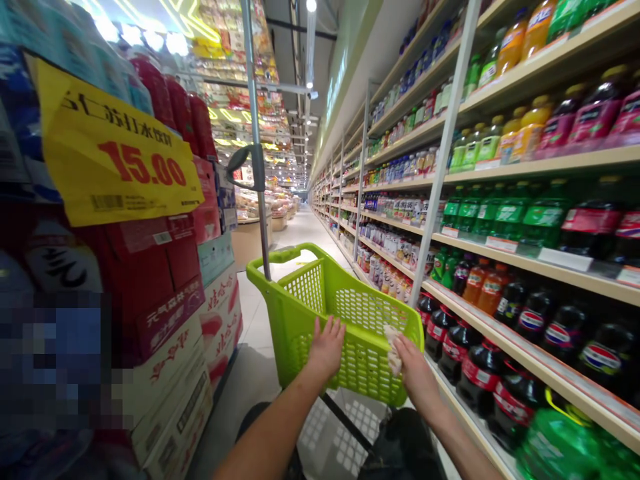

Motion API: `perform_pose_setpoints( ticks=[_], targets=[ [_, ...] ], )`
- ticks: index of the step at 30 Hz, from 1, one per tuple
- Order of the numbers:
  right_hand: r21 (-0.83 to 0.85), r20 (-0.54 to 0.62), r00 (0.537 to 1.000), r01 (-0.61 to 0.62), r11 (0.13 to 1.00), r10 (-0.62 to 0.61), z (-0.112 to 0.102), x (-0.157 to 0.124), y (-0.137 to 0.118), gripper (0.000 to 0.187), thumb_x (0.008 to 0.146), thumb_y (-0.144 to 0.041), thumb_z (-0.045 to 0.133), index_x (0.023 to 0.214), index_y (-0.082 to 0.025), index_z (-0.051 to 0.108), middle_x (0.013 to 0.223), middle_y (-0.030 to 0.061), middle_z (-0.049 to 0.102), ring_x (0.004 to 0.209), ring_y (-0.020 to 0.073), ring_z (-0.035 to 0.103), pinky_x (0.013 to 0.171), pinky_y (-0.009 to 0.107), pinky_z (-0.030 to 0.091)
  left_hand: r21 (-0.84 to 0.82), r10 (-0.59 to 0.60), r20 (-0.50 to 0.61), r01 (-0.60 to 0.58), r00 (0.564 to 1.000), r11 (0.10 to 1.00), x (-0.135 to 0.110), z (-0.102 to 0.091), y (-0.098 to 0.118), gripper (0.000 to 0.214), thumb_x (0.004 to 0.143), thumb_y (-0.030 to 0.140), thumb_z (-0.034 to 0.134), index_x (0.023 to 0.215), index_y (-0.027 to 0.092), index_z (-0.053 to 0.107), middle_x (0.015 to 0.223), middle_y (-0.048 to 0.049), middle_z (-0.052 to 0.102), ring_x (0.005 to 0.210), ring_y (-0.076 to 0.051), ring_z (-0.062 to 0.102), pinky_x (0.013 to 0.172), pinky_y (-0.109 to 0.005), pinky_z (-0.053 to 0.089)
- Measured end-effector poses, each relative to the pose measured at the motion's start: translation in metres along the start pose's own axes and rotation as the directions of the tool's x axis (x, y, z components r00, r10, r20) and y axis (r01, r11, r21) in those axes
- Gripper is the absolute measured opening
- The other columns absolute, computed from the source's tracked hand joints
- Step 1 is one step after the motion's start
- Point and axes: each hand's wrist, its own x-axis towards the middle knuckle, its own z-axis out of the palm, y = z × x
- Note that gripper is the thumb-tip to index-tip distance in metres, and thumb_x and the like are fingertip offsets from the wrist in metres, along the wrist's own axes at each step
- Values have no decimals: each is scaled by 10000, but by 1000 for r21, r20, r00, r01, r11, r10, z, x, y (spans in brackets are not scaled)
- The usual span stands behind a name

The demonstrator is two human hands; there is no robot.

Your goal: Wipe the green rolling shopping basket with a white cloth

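A bright green plastic shopping cart (pixel 367 360) with perforated walls stands right in front of me. My left hand (pixel 326 347) lies on its near wall, fingers stretched out over the rim and nothing in them. Near the cart's right corner, my right hand (pixel 414 360) has its fingers closed on a crumpled whitish cloth (pixel 393 350), which is against the rim. Inside the cart, a perforated divider (pixel 307 287) shows at the left. A grey pole (pixel 257 133) with a dark hooked handle rises from the cart's far left side.
Shelves (pixel 540 247) of bottled drinks line the right side, close to the cart. Stacked drink cartons (pixel 170 373) rise on the left, with a yellow price sign (pixel 120 150) on them. Between them, a pale tiled aisle (pixel 295 227) runs ahead.
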Motion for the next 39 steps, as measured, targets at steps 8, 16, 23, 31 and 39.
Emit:
perform_pose_setpoints(
  ticks=[8,16,23,31,39],
  targets=[
    [-30,-48,999,16,999,-18,27,25,-21,471,672,-62,384,1076,-176,598,1209,89,538,1148,217,470,951,394,406,-23,-21,18,21,1000,1000,-5,-11,-20,682,716,162,380,1372,121,196,1464,-86,131,1350,-230,66,1062,-539,40],
    [-73,-34,995,-98,993,95,33,46,-5,427,681,-55,382,1006,-167,636,1112,109,595,1045,233,544,917,400,419,63,-129,-79,134,988,989,-22,-34,-62,625,730,141,352,1348,110,268,1447,-104,213,1345,-222,112,1074,-507,31],
    [164,46,993,101,981,-110,69,71,-103,464,693,-51,377,1086,-155,601,1191,106,556,1116,200,497,951,364,396,67,-70,-78,75,995,995,-28,-32,-62,650,715,199,397,1346,108,268,1442,-103,234,1347,-235,95,1071,-527,17],
    [112,102,993,-74,991,63,59,72,-93,436,706,-65,390,1073,-145,611,1171,120,564,1111,219,498,982,388,355,7,-228,-484,264,845,964,-64,-43,-127,573,751,156,352,1323,133,329,1421,-73,294,1328,-210,193,1089,-481,65],
    [347,1,963,253,903,-270,102,117,-258,413,797,-113,360,1164,-137,547,1239,120,517,1154,221,457,963,402,377,41,-376,-393,424,839,905,-74,-58,-157,628,694,159,405,1317,128,339,1425,-71,283,1334,-251,157,1060,-547,81]
  ],
)
